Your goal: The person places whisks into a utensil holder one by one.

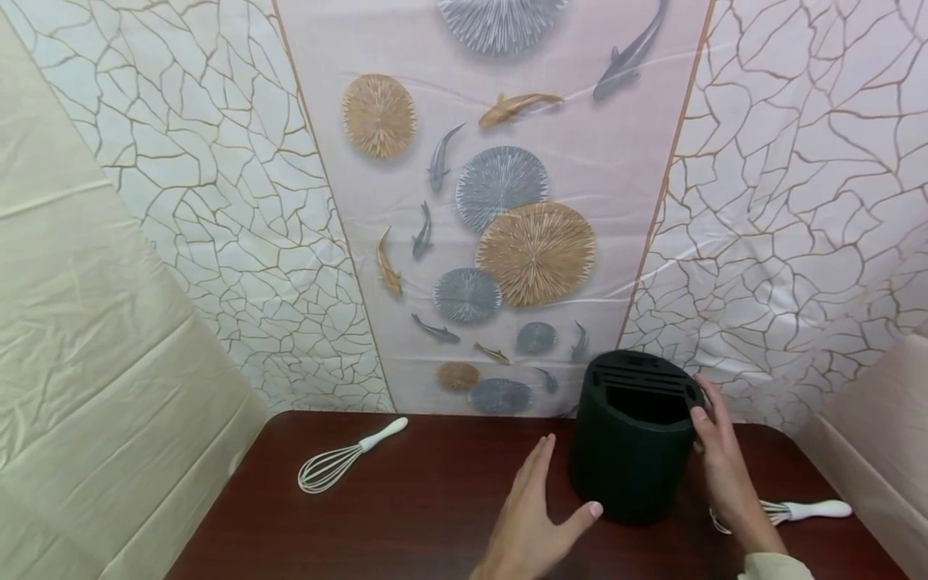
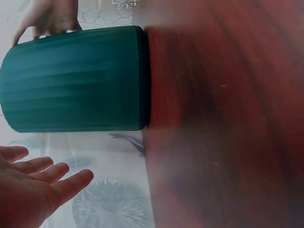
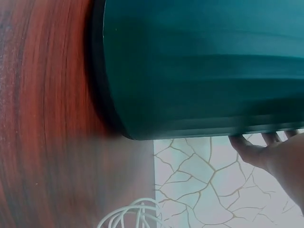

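Observation:
A dark green round utensil holder [image 1: 631,463], its black top cut with slots and a larger opening, stands upright on the table. My right hand [image 1: 725,463] touches its right side near the top rim, thumb toward the front. In the right wrist view, fingertips of the right hand [image 3: 278,154] meet the wall of the holder [image 3: 204,71]. To the left of the holder, my left hand [image 1: 529,515] is held with fingers extended and thumb spread, apart from it. The left wrist view also shows a gap between the left hand [image 2: 38,187] and the holder [image 2: 76,80].
A white-handled whisk [image 1: 351,457] lies at the left of the dark red-brown table [image 1: 406,515]. Another whisk [image 1: 815,509] lies at the right, partly hidden behind my right wrist. Patterned cloth [image 1: 507,338] hangs behind the table's back edge.

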Available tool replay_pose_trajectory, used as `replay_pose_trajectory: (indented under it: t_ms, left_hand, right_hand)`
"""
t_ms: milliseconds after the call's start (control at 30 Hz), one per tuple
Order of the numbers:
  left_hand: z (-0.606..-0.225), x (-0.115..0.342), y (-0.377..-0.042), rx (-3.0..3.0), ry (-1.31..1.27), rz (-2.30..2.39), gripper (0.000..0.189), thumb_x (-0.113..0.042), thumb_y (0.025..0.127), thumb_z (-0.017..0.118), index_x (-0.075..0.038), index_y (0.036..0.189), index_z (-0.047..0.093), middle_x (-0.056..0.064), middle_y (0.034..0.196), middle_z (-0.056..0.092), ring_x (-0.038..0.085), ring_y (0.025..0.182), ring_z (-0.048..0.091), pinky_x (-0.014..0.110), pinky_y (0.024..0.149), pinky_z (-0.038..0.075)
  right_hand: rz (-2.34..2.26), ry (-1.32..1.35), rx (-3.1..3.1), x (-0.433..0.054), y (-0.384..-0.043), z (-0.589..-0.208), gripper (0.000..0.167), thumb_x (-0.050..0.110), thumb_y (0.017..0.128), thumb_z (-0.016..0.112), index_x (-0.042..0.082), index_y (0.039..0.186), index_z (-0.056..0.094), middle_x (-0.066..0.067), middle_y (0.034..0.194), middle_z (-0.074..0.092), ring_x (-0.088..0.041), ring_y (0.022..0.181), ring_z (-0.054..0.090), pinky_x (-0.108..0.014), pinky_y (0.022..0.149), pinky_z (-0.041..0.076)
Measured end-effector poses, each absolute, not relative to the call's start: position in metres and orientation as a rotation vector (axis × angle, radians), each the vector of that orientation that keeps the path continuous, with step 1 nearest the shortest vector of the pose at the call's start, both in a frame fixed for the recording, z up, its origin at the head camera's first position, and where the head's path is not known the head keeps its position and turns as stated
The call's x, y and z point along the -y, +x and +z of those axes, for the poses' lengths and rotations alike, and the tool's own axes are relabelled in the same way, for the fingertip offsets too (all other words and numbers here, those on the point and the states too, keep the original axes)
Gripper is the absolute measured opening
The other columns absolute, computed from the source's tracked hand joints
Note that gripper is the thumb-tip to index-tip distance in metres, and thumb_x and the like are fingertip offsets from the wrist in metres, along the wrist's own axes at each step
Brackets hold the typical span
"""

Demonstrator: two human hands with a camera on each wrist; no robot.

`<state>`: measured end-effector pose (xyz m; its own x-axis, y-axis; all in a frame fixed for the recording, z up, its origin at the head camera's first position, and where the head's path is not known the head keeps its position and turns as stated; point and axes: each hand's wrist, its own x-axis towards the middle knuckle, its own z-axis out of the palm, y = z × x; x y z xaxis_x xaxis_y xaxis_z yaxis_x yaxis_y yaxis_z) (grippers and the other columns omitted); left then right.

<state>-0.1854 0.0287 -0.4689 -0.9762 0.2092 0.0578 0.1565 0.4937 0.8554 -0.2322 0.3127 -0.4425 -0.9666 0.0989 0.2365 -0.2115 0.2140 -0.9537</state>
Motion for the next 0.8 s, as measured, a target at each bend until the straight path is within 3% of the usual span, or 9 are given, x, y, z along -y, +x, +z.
replay_pose_trajectory:
  t_ms: [133, 267, 467, 667, 800]
  left_hand:
    - [-0.466, -0.033, -0.188, -2.684, 0.371, 1.519, 0.097, -0.075, 0.088, 0.069, -0.047, 0.166, 0.020, -0.012, 0.173, 0.025, 0.027, 0.155, 0.033, 0.067, 0.112, 0.041]
    - [-0.466, -0.038, -0.191, -2.681, 0.378, 1.539, 0.098, -0.073, 0.088, 0.070, -0.044, 0.167, 0.020, -0.011, 0.173, 0.026, 0.025, 0.156, 0.033, 0.065, 0.116, 0.039]
    - [-0.465, -0.047, -0.196, -2.683, 0.386, 1.621, 0.099, -0.072, 0.088, 0.072, -0.040, 0.168, 0.021, -0.007, 0.170, 0.031, 0.024, 0.153, 0.038, 0.062, 0.115, 0.042]
    - [-0.465, -0.055, -0.201, -2.711, 0.361, 1.701, 0.100, -0.074, 0.086, 0.073, -0.037, 0.166, 0.026, -0.009, 0.166, 0.036, 0.020, 0.147, 0.044, 0.056, 0.112, 0.046]
    - [-0.464, -0.057, -0.204, -2.697, 0.315, 1.764, 0.099, -0.074, 0.084, 0.075, -0.038, 0.165, 0.029, -0.011, 0.162, 0.039, 0.020, 0.144, 0.046, 0.055, 0.111, 0.046]
  right_hand:
    - [1.831, 0.147, 2.234, -0.309, -0.229, -0.443, 0.057, 0.037, 0.117, 0.028, 0.044, 0.168, 0.005, -0.018, 0.174, 0.002, -0.018, 0.151, 0.020, -0.021, 0.107, 0.032]
    - [1.830, 0.208, 2.212, -0.305, -0.227, -0.445, 0.058, 0.031, 0.117, 0.030, 0.039, 0.170, 0.006, -0.021, 0.171, 0.005, -0.015, 0.149, 0.023, -0.008, 0.095, 0.035]
    - [1.783, 0.219, 2.275, -0.299, -0.224, -0.444, 0.059, 0.031, 0.117, 0.030, 0.038, 0.170, 0.005, -0.022, 0.168, 0.011, -0.009, 0.139, 0.030, -0.009, 0.089, 0.036]
    - [1.792, 0.224, 2.291, -0.293, -0.221, -0.442, 0.058, 0.031, 0.117, 0.029, 0.039, 0.170, 0.006, -0.019, 0.168, 0.011, -0.016, 0.140, 0.029, -0.012, 0.089, 0.036]
    - [1.778, 0.265, 2.264, -0.289, -0.218, -0.442, 0.058, 0.027, 0.117, 0.030, 0.036, 0.170, 0.009, -0.018, 0.169, 0.012, -0.014, 0.140, 0.030, -0.009, 0.090, 0.036]
